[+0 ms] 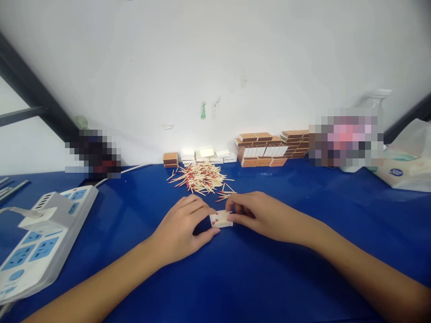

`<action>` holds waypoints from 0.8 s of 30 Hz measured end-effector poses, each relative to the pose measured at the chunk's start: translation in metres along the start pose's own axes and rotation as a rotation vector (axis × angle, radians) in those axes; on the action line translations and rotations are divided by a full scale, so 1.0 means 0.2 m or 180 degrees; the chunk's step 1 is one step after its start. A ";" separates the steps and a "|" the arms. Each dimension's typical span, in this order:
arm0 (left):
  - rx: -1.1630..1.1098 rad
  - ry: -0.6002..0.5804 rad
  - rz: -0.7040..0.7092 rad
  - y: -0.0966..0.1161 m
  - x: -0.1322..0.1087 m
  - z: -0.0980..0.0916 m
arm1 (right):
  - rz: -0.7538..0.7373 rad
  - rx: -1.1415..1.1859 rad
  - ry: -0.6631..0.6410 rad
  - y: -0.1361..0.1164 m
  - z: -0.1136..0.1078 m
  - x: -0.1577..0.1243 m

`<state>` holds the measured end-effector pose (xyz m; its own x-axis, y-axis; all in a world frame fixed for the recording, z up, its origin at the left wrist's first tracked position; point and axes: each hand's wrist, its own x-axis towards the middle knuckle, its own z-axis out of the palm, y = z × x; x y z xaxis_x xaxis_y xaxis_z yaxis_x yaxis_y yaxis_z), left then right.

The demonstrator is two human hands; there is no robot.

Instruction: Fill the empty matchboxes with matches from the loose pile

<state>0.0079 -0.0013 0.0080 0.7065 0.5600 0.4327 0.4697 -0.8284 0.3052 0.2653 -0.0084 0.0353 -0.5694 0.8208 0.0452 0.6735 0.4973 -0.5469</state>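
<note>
A small white matchbox tray [221, 219] with red-tipped matches in it rests on the blue table [235, 278], held between both hands. My left hand [183, 231] curls round its left end, thumb under and fingers over. My right hand [259, 213] pinches its right end with closed fingers. Just behind them lies a loose pile of matches [200, 178].
Along the wall stand white trays [207, 155], a single brown box [170, 159] and stacked brown matchboxes [272, 148]. A white power strip [40, 233] with a plug lies at the left. A plastic bag [404, 166] sits at the far right.
</note>
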 end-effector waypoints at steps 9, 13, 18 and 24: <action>-0.0025 0.0042 0.0084 0.00 0.00 0.00 | -0.0177 0.0311 0.0118 0.01 0.06 0.03; -0.0039 0.0010 0.0087 0.00 0.00 0.00 | -0.0085 0.0390 0.0150 0.01 0.05 0.03; -0.0063 -0.0046 0.0074 0.00 0.01 -0.01 | -0.0049 0.0375 0.0198 0.00 0.05 0.02; -0.0085 -0.0021 0.0062 0.00 0.01 0.00 | -0.0085 0.0241 0.0201 0.00 0.08 0.03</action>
<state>0.0099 0.0000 0.0090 0.7189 0.5435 0.4332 0.4415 -0.8385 0.3193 0.2548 -0.0068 0.0222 -0.5543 0.8248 0.1119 0.6196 0.4986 -0.6063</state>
